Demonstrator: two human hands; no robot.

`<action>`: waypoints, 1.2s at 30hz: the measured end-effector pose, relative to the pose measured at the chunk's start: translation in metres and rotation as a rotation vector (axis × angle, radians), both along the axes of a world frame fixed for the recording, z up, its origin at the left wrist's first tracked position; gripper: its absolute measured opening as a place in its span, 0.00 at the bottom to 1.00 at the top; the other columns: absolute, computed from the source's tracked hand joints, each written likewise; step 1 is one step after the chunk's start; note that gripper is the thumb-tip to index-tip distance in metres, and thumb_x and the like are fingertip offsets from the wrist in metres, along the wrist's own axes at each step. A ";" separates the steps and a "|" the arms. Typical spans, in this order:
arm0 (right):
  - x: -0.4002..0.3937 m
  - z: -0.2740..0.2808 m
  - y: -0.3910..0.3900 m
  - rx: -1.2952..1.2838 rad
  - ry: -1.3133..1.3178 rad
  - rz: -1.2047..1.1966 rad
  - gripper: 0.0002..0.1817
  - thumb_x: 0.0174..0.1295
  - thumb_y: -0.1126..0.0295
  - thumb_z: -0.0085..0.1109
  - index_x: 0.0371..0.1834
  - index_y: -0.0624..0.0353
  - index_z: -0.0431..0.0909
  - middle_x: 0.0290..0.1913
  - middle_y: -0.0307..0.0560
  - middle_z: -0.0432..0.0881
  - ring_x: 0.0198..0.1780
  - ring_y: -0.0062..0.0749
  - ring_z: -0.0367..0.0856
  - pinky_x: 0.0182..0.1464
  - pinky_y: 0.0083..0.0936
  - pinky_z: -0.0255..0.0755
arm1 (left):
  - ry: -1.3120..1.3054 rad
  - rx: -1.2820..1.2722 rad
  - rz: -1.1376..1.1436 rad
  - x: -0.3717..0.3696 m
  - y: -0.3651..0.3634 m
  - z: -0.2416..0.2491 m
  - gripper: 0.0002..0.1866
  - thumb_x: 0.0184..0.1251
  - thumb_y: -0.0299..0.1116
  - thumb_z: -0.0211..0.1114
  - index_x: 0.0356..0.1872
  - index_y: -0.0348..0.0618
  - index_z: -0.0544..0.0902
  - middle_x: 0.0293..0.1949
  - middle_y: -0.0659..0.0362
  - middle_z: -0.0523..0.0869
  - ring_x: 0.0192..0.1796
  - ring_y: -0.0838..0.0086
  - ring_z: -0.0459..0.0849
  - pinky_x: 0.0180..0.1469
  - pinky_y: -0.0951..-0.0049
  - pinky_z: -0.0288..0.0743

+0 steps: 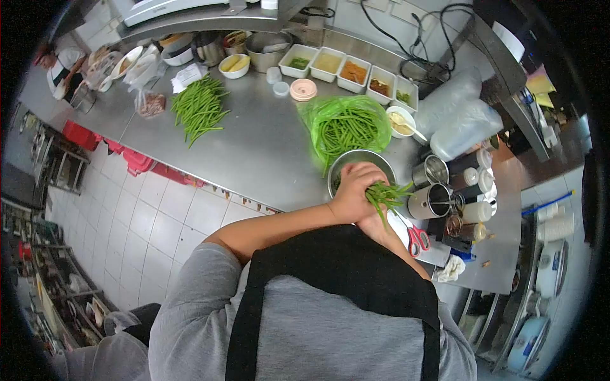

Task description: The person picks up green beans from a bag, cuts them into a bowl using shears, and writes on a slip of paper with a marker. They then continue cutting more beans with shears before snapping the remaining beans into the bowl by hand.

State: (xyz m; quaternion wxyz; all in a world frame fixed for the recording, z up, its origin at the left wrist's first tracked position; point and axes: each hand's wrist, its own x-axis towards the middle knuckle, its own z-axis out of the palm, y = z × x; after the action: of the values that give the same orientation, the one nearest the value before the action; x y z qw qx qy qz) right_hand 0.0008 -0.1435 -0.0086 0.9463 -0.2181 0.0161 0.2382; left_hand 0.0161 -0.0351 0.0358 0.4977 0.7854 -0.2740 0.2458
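Note:
My left hand [356,190] is closed around a bunch of green beans [387,192], whose ends stick out to the right. Just below it, my right hand [373,227] is pressed against the same bunch; the left hand and the beans hide most of its fingers. Both hands are over the near part of a steel bowl [389,166], and what lies in the bowl is mostly hidden. Right behind the bowl, an open green plastic bag [307,113] holds many more green beans [346,127]. Another pile of green beans [198,109] lies on the steel counter [254,162] to the left.
Red-handled scissors [416,241] lie right of my hands, near steel canisters [427,202] and several bottles [476,213]. White containers of chopped ingredients [340,66] line the back. A small white bowl [400,122] holds a spoon. A person [63,70] stands at the far left.

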 end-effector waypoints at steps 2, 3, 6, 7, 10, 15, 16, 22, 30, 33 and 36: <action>-0.004 -0.002 -0.001 0.075 0.075 0.051 0.20 0.65 0.53 0.43 0.54 0.52 0.68 0.53 0.42 0.72 0.56 0.33 0.70 0.59 0.35 0.65 | 0.162 -0.018 -0.133 0.003 0.002 0.000 0.18 0.41 0.32 0.71 0.35 0.42 0.76 0.38 0.55 0.80 0.43 0.61 0.79 0.47 0.66 0.68; -0.004 -0.003 -0.001 0.104 0.102 0.066 0.20 0.65 0.54 0.43 0.54 0.52 0.67 0.53 0.42 0.72 0.57 0.33 0.70 0.60 0.35 0.65 | 0.246 -0.029 -0.203 0.003 0.005 0.006 0.19 0.41 0.33 0.71 0.36 0.41 0.75 0.38 0.54 0.81 0.42 0.60 0.79 0.46 0.66 0.69; -0.001 -0.002 0.001 0.081 0.113 0.049 0.21 0.64 0.54 0.42 0.56 0.52 0.66 0.54 0.41 0.71 0.58 0.33 0.69 0.60 0.34 0.64 | 0.412 -0.171 -0.269 0.002 0.002 0.017 0.19 0.44 0.30 0.71 0.39 0.39 0.75 0.34 0.50 0.81 0.38 0.60 0.81 0.44 0.66 0.72; 0.004 0.001 0.003 0.043 0.105 0.031 0.22 0.64 0.54 0.43 0.57 0.52 0.65 0.55 0.41 0.71 0.59 0.33 0.68 0.61 0.34 0.62 | 0.407 -0.253 -0.243 0.002 -0.004 0.016 0.19 0.44 0.30 0.71 0.39 0.39 0.75 0.34 0.50 0.81 0.38 0.61 0.81 0.44 0.67 0.72; 0.008 0.020 0.008 -0.067 0.160 -0.048 0.25 0.65 0.53 0.39 0.62 0.53 0.62 0.60 0.42 0.68 0.63 0.33 0.64 0.66 0.34 0.56 | 0.101 -0.261 0.108 0.010 -0.009 0.012 0.19 0.43 0.28 0.70 0.39 0.39 0.75 0.36 0.52 0.81 0.40 0.63 0.81 0.45 0.69 0.72; 0.010 0.071 0.024 -0.130 0.014 -0.143 0.14 0.64 0.60 0.45 0.46 0.56 0.70 0.44 0.41 0.74 0.48 0.30 0.71 0.52 0.29 0.66 | 0.168 -0.171 0.014 -0.004 -0.023 0.005 0.20 0.44 0.26 0.69 0.41 0.40 0.74 0.39 0.54 0.79 0.44 0.66 0.78 0.49 0.70 0.68; 0.011 0.070 0.023 -0.126 0.015 -0.141 0.13 0.64 0.60 0.45 0.45 0.56 0.70 0.43 0.41 0.73 0.48 0.29 0.71 0.52 0.29 0.66 | 0.228 -0.166 -0.005 -0.004 -0.025 0.001 0.20 0.44 0.27 0.68 0.41 0.41 0.74 0.39 0.54 0.79 0.45 0.66 0.77 0.50 0.70 0.67; 0.017 0.047 0.009 -0.077 0.071 -0.085 0.10 0.64 0.62 0.46 0.41 0.56 0.69 0.39 0.41 0.72 0.44 0.29 0.70 0.48 0.27 0.65 | 0.369 -0.144 0.073 0.000 -0.022 0.012 0.21 0.41 0.32 0.70 0.40 0.43 0.74 0.38 0.52 0.79 0.47 0.59 0.76 0.56 0.64 0.62; 0.033 0.018 0.025 0.076 0.149 0.062 0.07 0.63 0.64 0.48 0.35 0.55 0.68 0.34 0.40 0.70 0.39 0.28 0.68 0.44 0.26 0.64 | -0.017 0.147 -0.031 0.001 0.002 0.002 0.20 0.36 0.35 0.71 0.35 0.50 0.75 0.40 0.63 0.78 0.56 0.67 0.73 0.63 0.46 0.42; 0.032 0.007 0.025 0.140 0.179 0.118 0.07 0.63 0.65 0.49 0.32 0.55 0.68 0.32 0.40 0.69 0.37 0.28 0.67 0.42 0.25 0.64 | 0.032 0.205 -0.126 -0.005 0.012 -0.003 0.24 0.36 0.40 0.73 0.38 0.52 0.74 0.45 0.65 0.75 0.61 0.66 0.68 0.63 0.40 0.38; 0.030 0.002 0.019 0.205 0.228 0.176 0.07 0.62 0.66 0.50 0.30 0.55 0.68 0.30 0.40 0.69 0.35 0.27 0.67 0.40 0.25 0.63 | 0.106 0.193 -0.245 -0.006 0.028 0.003 0.34 0.36 0.44 0.75 0.50 0.52 0.71 0.57 0.59 0.69 0.68 0.59 0.57 0.66 0.42 0.35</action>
State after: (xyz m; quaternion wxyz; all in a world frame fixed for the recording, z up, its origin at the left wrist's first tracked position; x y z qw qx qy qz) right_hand 0.0304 -0.1242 -0.0064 0.9310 -0.0926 0.0798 0.3439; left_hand 0.0104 -0.0073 0.0388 0.4600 0.8020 -0.3636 0.1141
